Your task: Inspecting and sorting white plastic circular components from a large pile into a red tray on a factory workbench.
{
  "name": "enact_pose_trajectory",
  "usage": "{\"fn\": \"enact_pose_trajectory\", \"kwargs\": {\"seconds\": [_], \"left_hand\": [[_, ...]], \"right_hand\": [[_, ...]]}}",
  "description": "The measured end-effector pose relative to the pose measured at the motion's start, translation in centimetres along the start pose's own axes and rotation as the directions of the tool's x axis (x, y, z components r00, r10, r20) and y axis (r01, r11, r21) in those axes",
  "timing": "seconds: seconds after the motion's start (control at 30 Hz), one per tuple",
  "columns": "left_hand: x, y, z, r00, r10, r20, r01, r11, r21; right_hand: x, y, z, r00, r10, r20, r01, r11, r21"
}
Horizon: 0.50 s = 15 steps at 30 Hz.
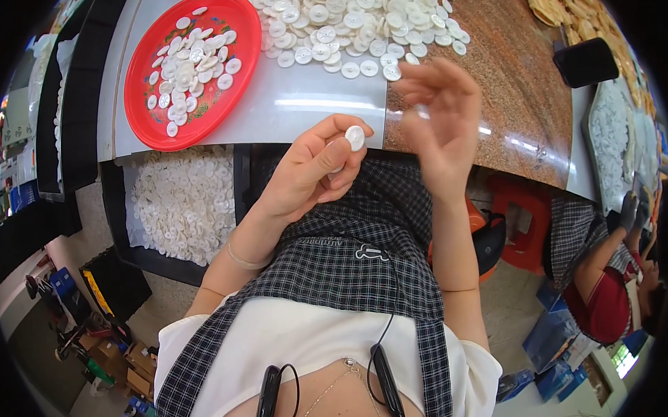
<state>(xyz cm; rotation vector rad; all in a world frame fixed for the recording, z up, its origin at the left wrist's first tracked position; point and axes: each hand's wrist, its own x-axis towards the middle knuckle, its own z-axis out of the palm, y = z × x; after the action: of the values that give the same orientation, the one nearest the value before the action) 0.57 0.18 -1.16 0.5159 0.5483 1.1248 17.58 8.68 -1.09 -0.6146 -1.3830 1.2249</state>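
My left hand (317, 167) is closed, with a white round disc (355, 138) pinched upright between thumb and forefinger, its face showing a raised rim. More white may be tucked under the curled fingers, but it is mostly hidden. My right hand (446, 128) is lifted to the right of it, above the brown part of the table, and smeared by motion. A small pale blur shows between its thumb and fingers; I cannot make out whether it is held. Beyond both hands lies a heap of similar white discs (355, 22).
A red oval tray (137, 102) with white discs stands at the left. Below it, a black bin (116, 223) holds many white pieces. A black flat object (585, 61) lies at the right. A gloved co-worker (600, 291) is at the far right, near a red stool (521, 222).
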Motion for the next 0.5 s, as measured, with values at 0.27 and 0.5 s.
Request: {"fn": "enact_pose_trajectory", "kwargs": {"seconds": [0.27,0.5], "left_hand": [[0.1,0.6,0.6,0.998,0.017,-0.063,-0.026,0.99,-0.14],[-0.1,0.4,-0.2,0.989,0.037,-0.143,-0.046,0.997,-0.065]], "right_hand": [[1.8,2.0,-1.0,0.985,-0.155,0.071,0.151,0.594,-0.791],[1.1,1.3,0.0,0.992,-0.04,0.12,0.121,0.558,-0.821]]}}
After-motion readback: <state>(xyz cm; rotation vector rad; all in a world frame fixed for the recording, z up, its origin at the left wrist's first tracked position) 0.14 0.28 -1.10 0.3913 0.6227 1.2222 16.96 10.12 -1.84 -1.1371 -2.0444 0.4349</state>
